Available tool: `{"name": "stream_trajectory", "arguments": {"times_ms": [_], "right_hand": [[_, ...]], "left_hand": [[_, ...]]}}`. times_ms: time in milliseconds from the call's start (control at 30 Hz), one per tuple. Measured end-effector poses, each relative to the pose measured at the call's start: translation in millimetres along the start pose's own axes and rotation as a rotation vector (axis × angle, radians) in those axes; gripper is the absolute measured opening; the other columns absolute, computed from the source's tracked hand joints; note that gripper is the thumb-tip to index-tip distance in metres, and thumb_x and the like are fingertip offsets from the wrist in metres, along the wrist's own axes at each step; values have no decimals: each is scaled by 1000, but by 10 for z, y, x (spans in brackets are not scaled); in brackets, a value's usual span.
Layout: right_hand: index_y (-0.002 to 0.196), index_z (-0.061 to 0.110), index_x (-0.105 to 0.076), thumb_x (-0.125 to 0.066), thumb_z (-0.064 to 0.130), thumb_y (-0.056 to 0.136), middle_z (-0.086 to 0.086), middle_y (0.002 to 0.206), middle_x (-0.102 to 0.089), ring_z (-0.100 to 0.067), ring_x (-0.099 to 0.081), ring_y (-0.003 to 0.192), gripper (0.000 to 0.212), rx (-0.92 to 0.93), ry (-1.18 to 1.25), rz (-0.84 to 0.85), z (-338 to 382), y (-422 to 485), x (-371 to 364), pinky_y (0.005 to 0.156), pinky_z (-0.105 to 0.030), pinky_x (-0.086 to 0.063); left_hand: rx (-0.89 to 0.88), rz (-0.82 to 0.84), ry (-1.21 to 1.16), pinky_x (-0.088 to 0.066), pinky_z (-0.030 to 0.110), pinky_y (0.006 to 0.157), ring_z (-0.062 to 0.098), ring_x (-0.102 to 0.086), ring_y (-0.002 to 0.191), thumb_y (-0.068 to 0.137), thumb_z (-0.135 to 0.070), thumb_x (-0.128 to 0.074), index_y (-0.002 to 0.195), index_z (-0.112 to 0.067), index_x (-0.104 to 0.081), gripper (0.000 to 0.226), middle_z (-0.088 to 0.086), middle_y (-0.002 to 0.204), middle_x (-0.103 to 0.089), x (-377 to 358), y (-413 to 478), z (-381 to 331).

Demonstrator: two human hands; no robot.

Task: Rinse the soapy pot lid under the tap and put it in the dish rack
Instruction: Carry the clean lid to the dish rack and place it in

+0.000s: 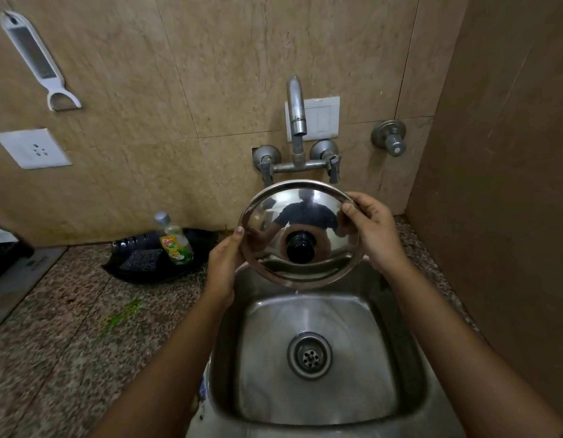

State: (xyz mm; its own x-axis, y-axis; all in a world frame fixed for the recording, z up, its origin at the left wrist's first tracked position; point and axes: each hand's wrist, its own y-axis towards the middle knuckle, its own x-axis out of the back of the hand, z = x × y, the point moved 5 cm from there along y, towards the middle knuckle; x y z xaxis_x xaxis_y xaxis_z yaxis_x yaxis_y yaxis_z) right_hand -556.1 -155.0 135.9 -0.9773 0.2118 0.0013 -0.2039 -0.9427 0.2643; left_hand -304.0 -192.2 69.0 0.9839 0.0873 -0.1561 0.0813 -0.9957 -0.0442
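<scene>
**Lid held in both hands over the sink**

The steel lid (300,233) is held above the back of the sink (318,403), below the tap (296,109) spout, tilted so that its shiny top and black knob (300,248) face the camera. The left hand (223,263) grips the lid's left rim, thumb on the front face, the other fingers hidden behind the steel. The right hand (373,233) grips the right rim; its fingers (349,213) are clamped over the upper edge. A drop of water hangs just beneath the lid's lowest point; whether water leaves the spout cannot be told. No suds can be made out on the lid's face. The sink is bare, with its drain (309,355) in the middle.

On the speckled counter (68,327), left of the sink, a black tray (141,273) holds a dark scrub pad (141,260) and a soap bottle (174,240) leaning toward the wall. A green smear (125,312) lies on the counter in front of the tray. A white grater (36,60) hangs on the tiled wall at upper left, above a white socket (33,148).
</scene>
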Motion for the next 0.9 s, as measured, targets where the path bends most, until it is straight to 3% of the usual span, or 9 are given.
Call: {"name": "stream_trajectory", "arguments": {"times_ms": [167, 300, 400, 533, 700, 900], "right_hand": [[100, 10, -64, -47, 8, 96, -10, 74, -61, -24, -58, 62, 18, -162, 159, -143, -254, 52, 101, 54, -31, -51], [91, 7, -65, -47, 3, 95, -9, 76, -60, -17, -59, 63, 18, -460, 337, -271, -596, -49, 108, 63, -30, -49], [87, 10, -61, -42, 2, 96, -11, 81, -61, -20, -59, 70, 23, -587, 456, -228, -773, -168, -4, 70, -33, -48], [108, 9, -59, -38, 3, 98, -12, 93, -63, -23, -59, 84, 25, -658, 498, -141, -822, -280, -266, 74, -36, -50], [118, 11, -59, -36, -1, 97, -12, 97, -65, -26, -61, 89, 34, -714, 597, 16, -767, -342, -868, 77, -41, -52], [113, 12, -61, -33, -4, 96, -10, 92, -66, -22, -63, 79, 36, -719, 631, 67, -693, -248, -2042, 72, -36, -53]], "left_hand": [[38, 19, 6, -57, 32, 79, 15, -73, 80, 97, -24, -51, 98, -12, -70, 22, 2, 89, -77, 32, -84, 101], [61, -4, -3, -57, 24, 62, 12, -69, 69, 95, -17, -53, 99, -8, -70, 19, -1, 79, -75, 38, -165, 88], [80, -63, -9, -55, 23, 60, 11, -68, 70, 95, -16, -53, 97, -11, -71, 19, 0, 82, -73, 110, -218, 20], [92, -141, -53, -50, 25, 58, 14, -63, 63, 93, -15, -54, 86, -13, -71, 18, -2, 68, -70, 326, -288, -58], [81, -255, -95, -47, 16, 45, 13, -59, 51, 94, -12, -54, 82, -7, -67, 18, -2, 58, -66, 884, -282, -207], [77, -282, 60, -51, 22, 48, 16, -66, 61, 93, -17, -57, 96, -5, -71, 19, 7, 80, -70, 1991, -11, -650]]}}
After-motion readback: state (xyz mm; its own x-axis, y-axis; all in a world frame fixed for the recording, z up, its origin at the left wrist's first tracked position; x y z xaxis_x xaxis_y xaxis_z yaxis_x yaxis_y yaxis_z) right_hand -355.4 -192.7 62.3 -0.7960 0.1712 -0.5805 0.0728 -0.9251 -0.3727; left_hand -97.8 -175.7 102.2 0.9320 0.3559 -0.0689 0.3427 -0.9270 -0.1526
